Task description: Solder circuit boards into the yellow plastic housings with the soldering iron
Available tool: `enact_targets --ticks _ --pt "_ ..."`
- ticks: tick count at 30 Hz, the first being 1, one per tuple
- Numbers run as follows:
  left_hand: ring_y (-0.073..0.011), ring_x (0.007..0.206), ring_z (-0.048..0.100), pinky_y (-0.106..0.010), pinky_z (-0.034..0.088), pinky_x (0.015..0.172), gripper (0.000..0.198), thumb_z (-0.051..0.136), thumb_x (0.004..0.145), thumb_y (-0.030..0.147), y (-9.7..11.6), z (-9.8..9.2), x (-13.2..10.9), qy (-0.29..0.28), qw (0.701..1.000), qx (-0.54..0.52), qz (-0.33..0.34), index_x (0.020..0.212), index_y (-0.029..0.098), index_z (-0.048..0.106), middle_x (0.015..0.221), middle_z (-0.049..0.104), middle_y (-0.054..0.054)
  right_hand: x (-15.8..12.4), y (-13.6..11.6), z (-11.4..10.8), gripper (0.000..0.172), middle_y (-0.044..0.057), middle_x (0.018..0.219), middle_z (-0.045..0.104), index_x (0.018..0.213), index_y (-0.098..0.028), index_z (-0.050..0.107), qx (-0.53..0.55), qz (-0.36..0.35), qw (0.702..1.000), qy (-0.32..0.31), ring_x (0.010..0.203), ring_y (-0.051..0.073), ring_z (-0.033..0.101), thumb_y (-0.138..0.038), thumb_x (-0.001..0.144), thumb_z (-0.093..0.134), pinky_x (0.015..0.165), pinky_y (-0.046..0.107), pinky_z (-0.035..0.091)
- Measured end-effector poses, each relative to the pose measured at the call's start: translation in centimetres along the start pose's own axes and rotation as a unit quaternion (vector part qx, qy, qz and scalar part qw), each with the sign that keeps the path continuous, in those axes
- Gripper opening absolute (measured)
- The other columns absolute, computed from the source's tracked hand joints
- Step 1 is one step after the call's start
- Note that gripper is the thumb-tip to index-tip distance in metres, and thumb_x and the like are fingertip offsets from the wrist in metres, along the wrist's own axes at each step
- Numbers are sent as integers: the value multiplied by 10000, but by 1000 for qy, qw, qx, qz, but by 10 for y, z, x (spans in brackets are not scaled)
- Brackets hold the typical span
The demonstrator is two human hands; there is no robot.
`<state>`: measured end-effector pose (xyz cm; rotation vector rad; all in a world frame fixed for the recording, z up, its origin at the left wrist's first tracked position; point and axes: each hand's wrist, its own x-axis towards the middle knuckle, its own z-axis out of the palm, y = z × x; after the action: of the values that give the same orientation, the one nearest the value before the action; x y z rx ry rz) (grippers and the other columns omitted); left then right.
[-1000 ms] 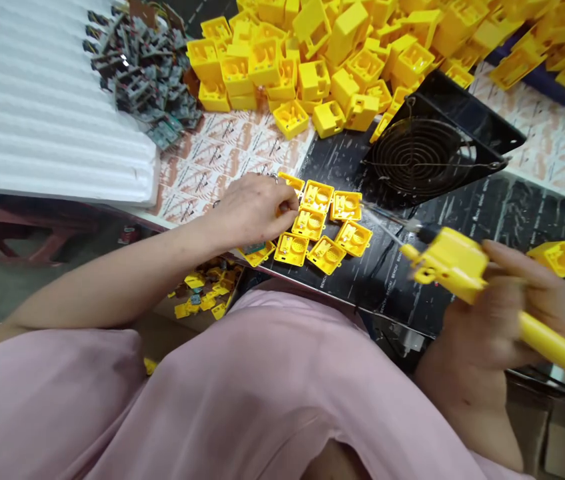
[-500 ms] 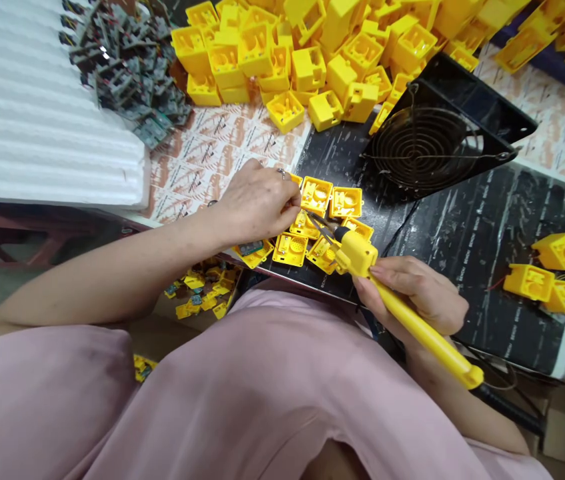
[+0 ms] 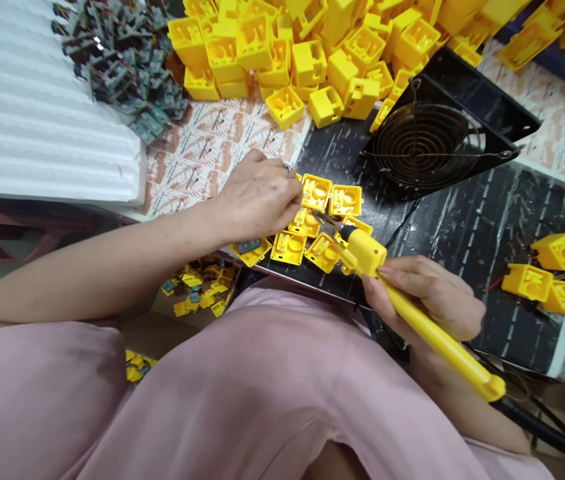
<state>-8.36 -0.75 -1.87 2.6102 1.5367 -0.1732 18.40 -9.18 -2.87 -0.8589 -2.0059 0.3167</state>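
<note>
My right hand [image 3: 429,297] grips a yellow soldering iron [image 3: 412,313], its metal tip touching one of several small yellow square parts [image 3: 318,192] laid out on the black mat [image 3: 487,220]. My left hand [image 3: 257,197] rests on the left side of that group. Its fingers are curled and pinch at a part beside the tip; what they hold is hidden. A ring shows on one finger.
A big heap of yellow housings [image 3: 312,47] fills the back. A black fan [image 3: 429,140] leans at the right. Grey circuit pieces [image 3: 122,60] lie by a white corrugated sheet [image 3: 37,113]. More yellow housings [image 3: 557,273] sit far right. Loose parts [image 3: 197,293] lie below the table edge.
My right hand came in from the right with the soldering iron and set its tip on the parts. My left hand stayed on the group of parts.
</note>
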Motion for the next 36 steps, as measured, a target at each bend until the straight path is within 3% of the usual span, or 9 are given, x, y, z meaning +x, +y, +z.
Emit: enact_targets --ticks 3,6,9,19,25,30,33,36 --pt "-248 1032 704 -406 474 989 272 458 982 292 0 1 -1 15 1000 3 10 866 210 690 888 738 -29 -2 3 3 337 6 859 793 1106 -212 722 -15 9 1000 -4 696 164 765 -113 825 879 632 251 656" --pt "-245 1031 701 -401 477 973 254 465 978 278 1 -2 -1 1 1000 14 10 881 214 691 905 751 -32 -8 4 3 598 23 1013 828 1402 -274 662 -57 24 998 16 692 184 777 -180 852 876 624 285 678" --pt "-261 1033 701 -415 478 969 250 471 967 275 1 -4 -1 -16 1000 14 4 874 211 693 917 754 -52 -15 6 3 747 23 1128 825 1538 -349 559 -72 46 996 38 729 212 795 -234 868 871 643 334 703" --pt "-285 1114 669 -467 434 1093 286 475 982 301 -1 -1 -4 10 999 -38 2 851 227 718 926 746 -67 -18 11 3 761 16 1102 826 1506 -318 607 -60 29 997 37 720 203 790 -208 818 912 600 299 674" --pt "-251 1093 658 -475 388 1189 250 526 970 325 -12 5 -4 42 995 -94 -2 1017 272 766 918 760 -29 -16 11 0 693 5 1031 830 1456 -330 643 -56 42 996 50 693 194 783 -204 826 903 601 291 672" --pt "-250 1080 660 -535 330 1233 265 526 941 353 -17 6 -5 4 994 -110 13 913 265 774 882 747 -15 -7 10 0 400 -9 815 794 1163 -230 736 26 -5 998 49 619 178 755 -118 809 884 523 251 637" --pt "-260 1077 660 -561 325 1229 269 522 915 354 -15 4 -5 -12 994 -108 26 842 244 756 850 726 -18 -2 10 -4 411 3 850 805 1192 -239 729 25 0 999 35 648 182 769 -125 825 875 552 252 651" --pt "-270 1057 660 -584 323 1224 259 513 900 329 -13 3 -4 -17 994 -101 41 791 237 730 810 715 -21 1 8 -9 462 21 919 826 1273 -244 715 -16 -7 1000 -21 672 182 781 -188 846 881 596 258 671"
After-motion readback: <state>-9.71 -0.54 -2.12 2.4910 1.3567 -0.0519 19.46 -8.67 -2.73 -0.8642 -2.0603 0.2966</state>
